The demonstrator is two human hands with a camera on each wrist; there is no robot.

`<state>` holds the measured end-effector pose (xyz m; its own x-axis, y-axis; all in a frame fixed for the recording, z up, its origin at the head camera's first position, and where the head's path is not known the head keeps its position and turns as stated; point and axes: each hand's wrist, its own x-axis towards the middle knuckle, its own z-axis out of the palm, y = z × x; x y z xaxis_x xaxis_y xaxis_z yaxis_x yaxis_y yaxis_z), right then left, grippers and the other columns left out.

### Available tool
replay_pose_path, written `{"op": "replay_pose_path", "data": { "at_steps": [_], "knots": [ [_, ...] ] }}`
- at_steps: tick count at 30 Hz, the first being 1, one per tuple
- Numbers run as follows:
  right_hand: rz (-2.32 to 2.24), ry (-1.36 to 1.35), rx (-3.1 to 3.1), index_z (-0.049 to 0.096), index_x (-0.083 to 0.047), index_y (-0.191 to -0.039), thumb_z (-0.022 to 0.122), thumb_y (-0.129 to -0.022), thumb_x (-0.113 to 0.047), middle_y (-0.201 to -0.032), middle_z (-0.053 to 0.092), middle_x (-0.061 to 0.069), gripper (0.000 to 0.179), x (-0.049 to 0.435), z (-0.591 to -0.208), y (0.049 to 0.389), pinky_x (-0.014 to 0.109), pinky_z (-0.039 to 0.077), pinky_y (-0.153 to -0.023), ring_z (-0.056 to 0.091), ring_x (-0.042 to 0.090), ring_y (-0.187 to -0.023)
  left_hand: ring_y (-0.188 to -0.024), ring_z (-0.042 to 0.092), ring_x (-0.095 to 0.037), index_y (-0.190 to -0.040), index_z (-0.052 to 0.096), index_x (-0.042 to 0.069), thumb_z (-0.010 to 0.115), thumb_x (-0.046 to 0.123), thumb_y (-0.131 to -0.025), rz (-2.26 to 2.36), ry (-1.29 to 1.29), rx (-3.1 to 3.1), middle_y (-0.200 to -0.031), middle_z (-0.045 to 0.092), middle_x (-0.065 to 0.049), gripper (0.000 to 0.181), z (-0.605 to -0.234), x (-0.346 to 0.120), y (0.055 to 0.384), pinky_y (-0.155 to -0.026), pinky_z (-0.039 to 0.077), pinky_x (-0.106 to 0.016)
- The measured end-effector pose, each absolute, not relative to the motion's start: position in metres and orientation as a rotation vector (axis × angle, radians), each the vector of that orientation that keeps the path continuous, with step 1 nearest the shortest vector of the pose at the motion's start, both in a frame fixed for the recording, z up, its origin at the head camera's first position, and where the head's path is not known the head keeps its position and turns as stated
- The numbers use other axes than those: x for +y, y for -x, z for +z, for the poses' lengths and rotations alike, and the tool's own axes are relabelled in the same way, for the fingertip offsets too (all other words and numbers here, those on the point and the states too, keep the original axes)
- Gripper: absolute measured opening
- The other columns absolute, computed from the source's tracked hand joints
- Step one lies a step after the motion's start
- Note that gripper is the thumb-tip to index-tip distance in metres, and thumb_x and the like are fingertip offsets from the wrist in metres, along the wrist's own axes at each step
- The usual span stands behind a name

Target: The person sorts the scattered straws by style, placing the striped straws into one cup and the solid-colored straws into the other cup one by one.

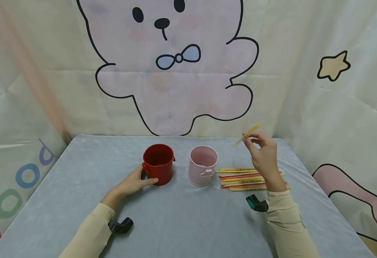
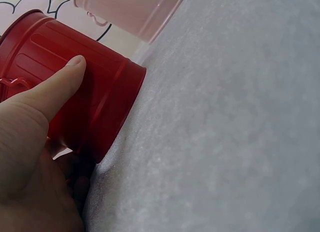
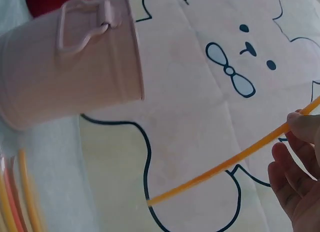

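Observation:
The left hand (image 1: 131, 185) grips a small red metal bucket (image 1: 162, 168) low on its side. Its thumb lies along the ribbed wall in the left wrist view; the other fingers are partly hidden behind the bucket. Up at the far right, the right hand (image 1: 263, 154) pinches a thin yellow straw (image 3: 225, 164) between thumb and fingertips. The straw slants through the air, above the table. Between the hands stands a pale pink bucket (image 1: 196, 173) with a wire handle, upright beside the red one.
Several yellow, red and pale straws (image 1: 243, 181) lie in a pile right of the pink bucket, partly under the right forearm. A light blue cloth (image 1: 188, 222) covers the table. Behind it hangs a curtain (image 1: 278, 100) printed with a bear. Each wrist wears a black device (image 1: 120, 226).

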<state>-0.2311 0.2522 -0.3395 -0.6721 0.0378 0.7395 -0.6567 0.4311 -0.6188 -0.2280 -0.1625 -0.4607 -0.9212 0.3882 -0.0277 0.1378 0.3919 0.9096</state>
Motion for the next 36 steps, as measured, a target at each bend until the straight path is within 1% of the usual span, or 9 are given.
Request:
{"op": "replay_pose_path", "data": {
  "at_steps": [3, 6, 10, 14, 16, 20, 23, 30, 36],
  "knots": [
    [1.367, -0.558, -1.939, 0.068, 0.014, -0.096, 0.066, -0.090, 0.013, -0.097, 0.070, -0.017, 0.007, 0.250, -0.337, 0.229, 0.010, 0.052, -0.082, 0.066, -0.001, -0.092, -0.150, 0.026, -0.039, -0.155, 0.029, 0.006, 0.075, 0.028, -0.092, 1.548, -0.471, 2.413, -0.158, 0.037, -0.017, 0.081, -0.460, -0.162, 0.228, -0.123, 0.019, -0.066],
    [1.499, -0.627, -1.863, 0.064, 0.020, -0.098, 0.064, -0.089, 0.016, -0.099, 0.072, -0.013, 0.010, 0.251, -0.336, 0.229, 0.012, 0.054, -0.082, 0.068, 0.001, -0.092, -0.150, 0.026, -0.039, -0.155, 0.028, 0.006, 0.074, 0.028, -0.092, 1.549, -0.477, 2.408, -0.159, 0.037, -0.016, 0.081, -0.460, -0.162, 0.228, -0.123, 0.019, -0.066],
    [1.640, -0.727, -1.766, 0.060, 0.025, -0.098, 0.064, -0.089, 0.016, -0.101, 0.074, -0.006, 0.014, 0.249, -0.333, 0.226, 0.015, 0.056, -0.082, 0.069, 0.004, -0.090, -0.150, 0.026, -0.038, -0.156, 0.028, 0.007, 0.074, 0.028, -0.092, 1.551, -0.473, 2.405, -0.159, 0.037, -0.015, 0.081, -0.461, -0.163, 0.227, -0.123, 0.019, -0.066],
    [1.743, -0.768, -1.683, 0.065, 0.018, -0.097, 0.067, -0.090, 0.009, -0.099, 0.075, 0.000, 0.012, 0.245, -0.328, 0.222, 0.018, 0.058, -0.078, 0.071, 0.009, -0.085, -0.150, 0.027, -0.038, -0.156, 0.029, 0.007, 0.074, 0.029, -0.092, 1.548, -0.466, 2.412, -0.159, 0.037, -0.016, 0.081, -0.461, -0.163, 0.227, -0.123, 0.020, -0.066],
    [1.794, -0.771, -1.639, 0.068, 0.014, -0.098, 0.066, -0.090, 0.011, -0.098, 0.074, 0.002, 0.008, 0.242, -0.326, 0.221, 0.020, 0.058, -0.078, 0.071, 0.011, -0.083, -0.150, 0.027, -0.038, -0.156, 0.029, 0.007, 0.074, 0.028, -0.091, 1.557, -0.463, 2.408, -0.159, 0.037, -0.016, 0.081, -0.461, -0.162, 0.227, -0.123, 0.020, -0.065],
    [1.850, -0.757, -1.553, 0.068, 0.013, -0.099, 0.061, -0.089, 0.018, -0.096, 0.074, 0.006, 0.013, 0.237, -0.322, 0.221, 0.022, 0.059, -0.077, 0.071, 0.014, -0.080, -0.149, 0.028, -0.037, -0.156, 0.029, 0.007, 0.075, 0.028, -0.091, 1.572, -0.472, 2.399, -0.159, 0.038, -0.015, 0.081, -0.460, -0.162, 0.229, -0.123, 0.021, -0.065],
    [1.876, -0.734, -1.501, 0.068, 0.012, -0.101, 0.060, -0.090, 0.019, -0.095, 0.074, 0.007, 0.015, 0.233, -0.316, 0.221, 0.024, 0.060, -0.076, 0.070, 0.016, -0.078, -0.149, 0.028, -0.037, -0.156, 0.029, 0.008, 0.075, 0.028, -0.091, 1.571, -0.465, 2.398, -0.159, 0.037, -0.015, 0.082, -0.459, -0.162, 0.230, -0.123, 0.021, -0.065],
    [2.055, -0.783, -1.421, 0.068, 0.006, -0.104, 0.055, -0.094, 0.016, -0.096, 0.072, 0.007, 0.019, 0.219, -0.303, 0.223, 0.026, 0.061, -0.076, 0.071, 0.016, -0.082, -0.150, 0.026, -0.038, -0.156, 0.029, 0.007, 0.075, 0.028, -0.091, 1.566, -0.470, 2.400, -0.160, 0.036, -0.015, 0.083, -0.459, -0.163, 0.231, -0.123, 0.019, -0.066],
    [2.070, -0.756, -1.481, 0.070, -0.003, -0.102, 0.055, -0.096, 0.012, -0.098, 0.073, 0.002, 0.021, 0.196, -0.301, 0.222, 0.026, 0.062, -0.076, 0.072, 0.014, -0.084, -0.151, 0.025, -0.037, -0.156, 0.029, 0.007, 0.076, 0.028, -0.091, 1.564, -0.473, 2.394, -0.160, 0.036, -0.015, 0.083, -0.460, -0.164, 0.232, -0.123, 0.019, -0.065]
  ]
}}
